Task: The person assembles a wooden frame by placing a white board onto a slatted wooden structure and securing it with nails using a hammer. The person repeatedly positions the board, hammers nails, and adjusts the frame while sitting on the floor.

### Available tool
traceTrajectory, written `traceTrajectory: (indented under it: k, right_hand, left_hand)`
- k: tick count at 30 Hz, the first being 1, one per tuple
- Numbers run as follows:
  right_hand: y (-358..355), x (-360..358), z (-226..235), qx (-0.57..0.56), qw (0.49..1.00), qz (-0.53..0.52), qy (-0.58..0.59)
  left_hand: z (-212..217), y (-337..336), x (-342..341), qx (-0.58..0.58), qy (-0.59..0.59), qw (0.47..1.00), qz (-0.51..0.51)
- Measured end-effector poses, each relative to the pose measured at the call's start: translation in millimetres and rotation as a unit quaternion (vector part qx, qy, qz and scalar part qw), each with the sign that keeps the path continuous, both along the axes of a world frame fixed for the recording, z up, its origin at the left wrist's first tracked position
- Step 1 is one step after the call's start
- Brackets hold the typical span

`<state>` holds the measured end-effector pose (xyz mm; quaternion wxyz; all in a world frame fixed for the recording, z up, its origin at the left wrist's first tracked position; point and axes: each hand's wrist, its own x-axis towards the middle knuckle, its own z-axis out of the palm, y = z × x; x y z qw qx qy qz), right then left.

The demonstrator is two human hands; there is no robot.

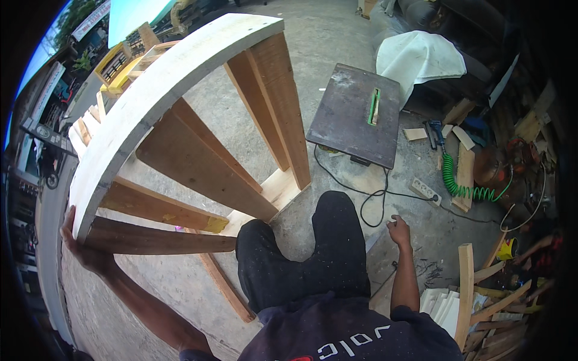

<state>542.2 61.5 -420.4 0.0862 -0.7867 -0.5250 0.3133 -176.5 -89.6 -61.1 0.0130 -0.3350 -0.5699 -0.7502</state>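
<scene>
The person stands on a concrete floor (337, 36) and looks down at a big wooden frame (180, 138). The frame stands on its edge, with a pale top board and brown boards running down to a pale board on the floor. The left hand (81, 243) is at the near end of the pale top board, and its grip is closed around that end and the brown board under it. The right hand (398, 230) hangs free beside the person's leg, well apart from the frame; its grip is loose and holds nothing. The person's black trousers (307, 259) are just beside the foot of the frame. Further off sits a small dark saw worktop (349, 114) with a green slot, and a black cable (361, 192) runs from it. A curly green hose (460, 183) lies to the right, near loose wood scraps (475, 301).
</scene>
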Motion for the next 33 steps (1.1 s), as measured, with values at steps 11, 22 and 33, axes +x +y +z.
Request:
traceTrajectory:
  k: [11, 22, 33]
  right_hand:
    - [-268, 96, -156, -0.033, 0.934, -0.342, -0.099]
    - [-202, 166, -180, -0.045, 0.932, -0.301, -0.197]
    - [-92, 53, -88, 0.237, 0.926, -0.266, -0.128]
  left_hand:
    - [-1, -13, -36, -0.039, 0.368, 0.902, 0.225]
    - [1, -3, 5, -0.063, 0.079, 0.986, 0.129]
    - [9, -12, 70, -0.074, 0.112, 0.967, 0.217]
